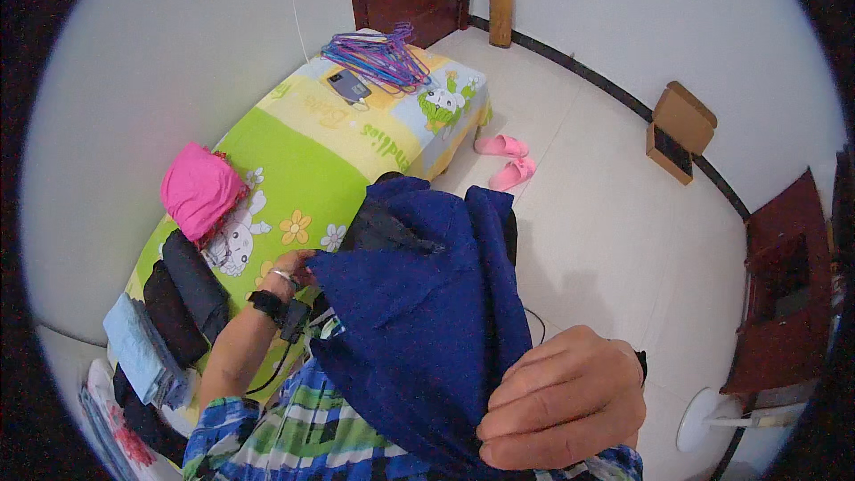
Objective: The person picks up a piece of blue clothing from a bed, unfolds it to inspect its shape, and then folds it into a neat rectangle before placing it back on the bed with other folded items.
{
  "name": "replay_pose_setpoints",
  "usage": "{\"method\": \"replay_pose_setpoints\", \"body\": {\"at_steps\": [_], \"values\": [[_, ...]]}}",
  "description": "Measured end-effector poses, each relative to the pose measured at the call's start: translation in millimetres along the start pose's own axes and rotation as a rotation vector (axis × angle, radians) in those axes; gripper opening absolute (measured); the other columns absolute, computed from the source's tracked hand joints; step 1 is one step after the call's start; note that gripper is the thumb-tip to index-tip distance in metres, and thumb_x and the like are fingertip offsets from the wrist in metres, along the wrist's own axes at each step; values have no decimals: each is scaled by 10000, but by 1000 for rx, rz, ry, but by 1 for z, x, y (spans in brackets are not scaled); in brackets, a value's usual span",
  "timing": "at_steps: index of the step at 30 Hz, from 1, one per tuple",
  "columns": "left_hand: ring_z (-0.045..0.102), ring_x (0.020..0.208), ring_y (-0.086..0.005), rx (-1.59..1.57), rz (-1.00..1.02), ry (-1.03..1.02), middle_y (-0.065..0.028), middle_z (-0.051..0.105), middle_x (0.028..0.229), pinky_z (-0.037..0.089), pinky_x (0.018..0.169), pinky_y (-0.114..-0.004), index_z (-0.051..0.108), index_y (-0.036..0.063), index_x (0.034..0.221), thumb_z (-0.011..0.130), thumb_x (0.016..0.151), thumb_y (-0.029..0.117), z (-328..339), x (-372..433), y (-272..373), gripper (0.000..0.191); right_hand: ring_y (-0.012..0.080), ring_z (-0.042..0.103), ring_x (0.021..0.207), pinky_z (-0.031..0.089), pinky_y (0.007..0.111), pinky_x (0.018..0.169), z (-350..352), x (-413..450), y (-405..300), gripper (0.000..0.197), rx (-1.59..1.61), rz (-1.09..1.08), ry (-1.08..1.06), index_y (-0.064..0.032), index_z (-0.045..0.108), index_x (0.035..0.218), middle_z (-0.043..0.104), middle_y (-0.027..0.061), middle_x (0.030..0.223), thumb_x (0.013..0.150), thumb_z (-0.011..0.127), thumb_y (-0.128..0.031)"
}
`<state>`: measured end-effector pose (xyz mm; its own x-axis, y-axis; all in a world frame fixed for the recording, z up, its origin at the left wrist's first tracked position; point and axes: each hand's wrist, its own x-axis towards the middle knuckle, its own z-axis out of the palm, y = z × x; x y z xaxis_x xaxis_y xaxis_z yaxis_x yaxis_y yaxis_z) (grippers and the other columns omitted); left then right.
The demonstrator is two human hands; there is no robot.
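A navy-blue garment (427, 294) hangs in front of my body, over my lap, with a dark grey inner side (381, 227) showing near its far end. My left hand (297, 268) pinches its left edge between thumb and fingers. Close to the camera, my right hand (564, 401) has its fingers curled down at the garment's near right edge. Those fingers hide the thumb and the part of the cloth under them. A black strap with a small device (270, 305) sits on my left wrist, with a cable running from it.
A bed with a green cartoon-print cover (320, 180) bears a pink cloth bundle (200, 192), folded dark clothes (194, 280), folded light-blue clothes (141, 347), a power bank (349, 85) and plastic hangers (377, 60). Pink slippers (511, 170), an open cardboard box (681, 127) and a white fan (701, 419) stand beyond.
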<state>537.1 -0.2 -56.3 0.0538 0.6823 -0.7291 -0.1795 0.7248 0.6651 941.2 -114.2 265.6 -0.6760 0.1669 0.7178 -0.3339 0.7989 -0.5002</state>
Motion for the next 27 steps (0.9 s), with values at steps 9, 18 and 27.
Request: {"method": "replay_pose_setpoints", "body": {"at_steps": [9, 18, 27], "values": [[544, 621, -179, -282, 147, 49, -23, 542, 659, 471, 584, -339, 530, 91, 762, 531, 755, 47, 0, -45, 25, 44, 234, 609, 637, 509, 280, 537, -2, 7, 15, 184, 22, -24, 54, 37, 625, 844, 609, 152, 785, 755, 556, -109], [546, 661, -238, -611, 256, 13, -81, 584, 759, 481, 655, -365, 543, 79, 824, 441, 805, 87, 19, -40, 53, 104, 227, 605, 587, 511, 286, 513, 2, 11, 24, 133, -77, -9, 92, 13, 623, 789, 609, 128, 732, 733, 565, -92], [524, 649, -123, -305, 651, 136, -11, 565, 729, 439, 621, -248, 571, 51, 857, 525, 839, 208, 42, -79, 59, 165, 232, 616, 537, 510, 278, 492, 8, 20, 35, 124, -2, 57, 126, 24, 625, 717, 617, 131, 666, 762, 537, -52]]}}
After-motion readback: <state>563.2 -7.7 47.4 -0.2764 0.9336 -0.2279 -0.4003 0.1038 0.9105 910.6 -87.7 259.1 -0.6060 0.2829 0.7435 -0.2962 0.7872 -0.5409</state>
